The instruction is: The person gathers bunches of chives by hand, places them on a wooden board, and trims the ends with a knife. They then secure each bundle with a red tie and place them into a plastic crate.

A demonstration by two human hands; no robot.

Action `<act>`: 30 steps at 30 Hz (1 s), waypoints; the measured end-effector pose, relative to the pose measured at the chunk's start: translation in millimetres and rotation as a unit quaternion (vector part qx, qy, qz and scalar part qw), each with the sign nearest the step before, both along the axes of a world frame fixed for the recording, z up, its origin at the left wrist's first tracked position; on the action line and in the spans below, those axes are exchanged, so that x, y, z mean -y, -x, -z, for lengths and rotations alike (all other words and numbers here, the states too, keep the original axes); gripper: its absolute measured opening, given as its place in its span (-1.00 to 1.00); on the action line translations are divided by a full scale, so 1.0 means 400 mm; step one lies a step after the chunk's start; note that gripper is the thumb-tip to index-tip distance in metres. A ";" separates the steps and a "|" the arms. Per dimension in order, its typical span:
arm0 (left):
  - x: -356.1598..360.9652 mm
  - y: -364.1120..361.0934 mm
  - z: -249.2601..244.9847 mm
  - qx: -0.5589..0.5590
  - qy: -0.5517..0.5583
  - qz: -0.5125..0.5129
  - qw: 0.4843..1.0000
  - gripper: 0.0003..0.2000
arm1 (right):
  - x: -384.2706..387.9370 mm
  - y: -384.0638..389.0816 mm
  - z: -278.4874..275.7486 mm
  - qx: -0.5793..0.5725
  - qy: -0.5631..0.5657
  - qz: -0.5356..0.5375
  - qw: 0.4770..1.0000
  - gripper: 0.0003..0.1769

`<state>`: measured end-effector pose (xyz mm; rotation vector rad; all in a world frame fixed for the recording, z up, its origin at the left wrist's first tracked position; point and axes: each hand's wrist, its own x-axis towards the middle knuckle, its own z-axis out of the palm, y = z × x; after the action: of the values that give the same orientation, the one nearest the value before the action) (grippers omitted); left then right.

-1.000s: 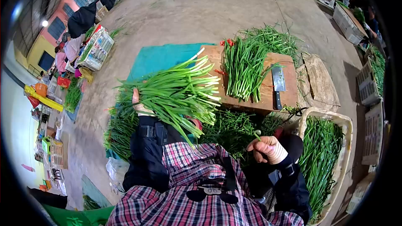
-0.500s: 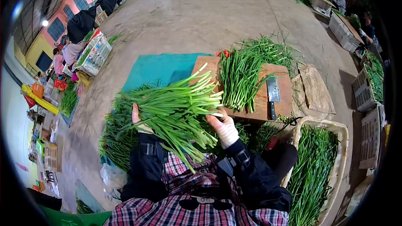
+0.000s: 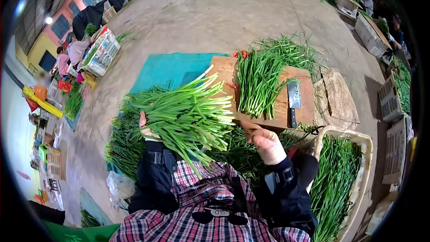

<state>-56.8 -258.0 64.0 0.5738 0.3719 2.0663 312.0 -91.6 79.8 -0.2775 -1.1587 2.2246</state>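
Observation:
A large loose bunch of garlic chives lies fanned out across my left hand, which is closed around it from below; the leaves hide most of the fingers. Its pale stem ends point right. My right hand, with a pale wrap at the wrist, is just right of those ends and apart from them. Motion smears its fingertips. Ahead of it is a wooden board bearing another pile of chives. On the board's right side lies a cleaver, handle toward me.
Right of my knee stands a pale crate full of chives. More chives are heaped at left on a teal sheet. A clear plastic bag is beside my left sleeve. Other people work by crates farther off.
My right hand has moved away from the stem ends, to the right and slightly toward me. The bunch stays in my left hand, its stems spread a little differently.

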 end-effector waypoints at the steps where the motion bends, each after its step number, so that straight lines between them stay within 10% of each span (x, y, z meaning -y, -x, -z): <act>1: -0.009 -0.023 -0.022 -0.027 0.019 -0.048 0.998 -0.54 | 0.009 -0.028 -0.093 0.163 -0.178 0.019 0.970 -0.81; 3: -0.028 -0.057 -0.052 -0.001 0.029 -0.079 0.996 -0.54 | 0.041 -0.031 -0.275 0.283 -0.637 0.142 0.703 -0.66; 9: -0.027 -0.011 -0.036 0.041 0.033 -0.058 0.997 -0.53 | 0.192 -0.027 -0.643 0.166 -0.859 0.043 0.482 -0.61; 13: -0.034 -0.031 -0.056 0.041 -0.001 -0.038 0.998 -0.56 | 0.232 -0.008 -0.606 0.168 -0.868 0.111 0.454 -0.65; 18: -0.037 -0.046 -0.078 0.031 0.008 -0.029 0.999 -0.57 | 0.237 -0.024 -0.666 0.157 -0.954 -0.132 0.221 -0.70; 30: -0.048 0.022 0.017 -0.019 0.053 -0.030 0.998 -0.56 | 0.172 -0.030 -0.600 0.074 -0.829 -0.207 0.514 -0.72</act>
<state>-65.5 -238.6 57.1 0.5442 0.5234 2.0813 324.2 -160.3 319.8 0.6956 -2.9624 0.3821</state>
